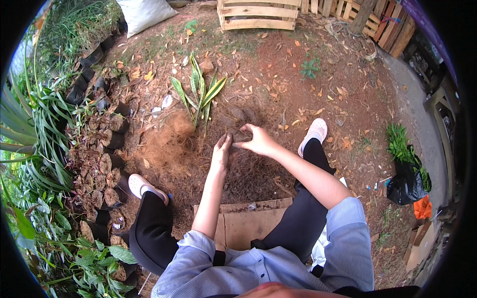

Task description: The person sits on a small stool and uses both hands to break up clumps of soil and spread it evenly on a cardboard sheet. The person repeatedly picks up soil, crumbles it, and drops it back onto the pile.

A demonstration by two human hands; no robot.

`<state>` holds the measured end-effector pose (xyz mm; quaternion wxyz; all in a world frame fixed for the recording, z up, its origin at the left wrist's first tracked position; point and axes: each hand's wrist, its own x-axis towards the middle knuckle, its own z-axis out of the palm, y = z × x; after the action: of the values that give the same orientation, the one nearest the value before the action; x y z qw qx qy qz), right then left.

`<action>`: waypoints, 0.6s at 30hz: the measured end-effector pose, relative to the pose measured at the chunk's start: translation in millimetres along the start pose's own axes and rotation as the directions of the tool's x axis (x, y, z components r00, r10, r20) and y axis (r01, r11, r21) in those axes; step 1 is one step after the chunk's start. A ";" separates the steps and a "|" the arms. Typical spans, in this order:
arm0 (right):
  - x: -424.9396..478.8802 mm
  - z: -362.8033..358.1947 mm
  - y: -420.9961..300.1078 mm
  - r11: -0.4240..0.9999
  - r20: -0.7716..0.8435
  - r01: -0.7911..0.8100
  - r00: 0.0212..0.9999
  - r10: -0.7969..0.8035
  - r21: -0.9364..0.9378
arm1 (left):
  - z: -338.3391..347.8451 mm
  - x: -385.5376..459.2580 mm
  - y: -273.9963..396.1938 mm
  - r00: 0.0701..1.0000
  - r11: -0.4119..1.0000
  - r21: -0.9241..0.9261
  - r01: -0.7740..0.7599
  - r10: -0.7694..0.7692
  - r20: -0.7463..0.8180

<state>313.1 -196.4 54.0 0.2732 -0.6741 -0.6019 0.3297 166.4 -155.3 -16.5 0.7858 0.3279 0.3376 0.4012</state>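
Between my two hands is a dark, rounded clump of soil and fibre point(236, 136), held above the ground. My left hand point(221, 155) presses its soiled fingers against the clump's left side. From the right, my right hand point(261, 140) curves its thumb and fingers around it. Fingers hide part of the clump. Beneath it spreads a heap of dark soil mixed with fibre point(253, 173). To the left lies a loose pile of brown coconut-like fibre point(173, 136). Just beyond that pile are several yellow-edged snake plant leaves point(201, 87).
Flattened cardboard point(242, 227) lies between my legs. Black-bagged plants point(111, 164) line the left side. At the right sit a black plastic bag with green plants point(406, 184) and an orange bag point(422, 208). A wooden crate point(259, 16) and a white sack point(143, 15) stand at the back.
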 end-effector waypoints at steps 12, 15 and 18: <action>2.1 -20.8 12.1 0.834 0.214 -0.253 0.963 0.166 0.490 | 6.2 -6.5 5.4 1.000 0.998 -0.063 0.004 -0.005 -0.023; 6.4 -19.0 19.2 0.894 0.193 -0.180 0.975 0.108 0.409 | 10.5 -8.5 7.4 0.999 0.988 -0.154 0.020 -0.012 0.051; 8.9 -10.2 18.1 0.993 0.083 -0.065 0.995 0.056 0.103 | 6.9 -5.1 3.4 1.000 0.999 -0.050 0.021 -0.021 0.000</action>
<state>333.0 -189.5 45.7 0.2742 -0.6630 -0.5732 0.3958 168.2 -159.7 -8.6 0.7980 0.3045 0.3310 0.4012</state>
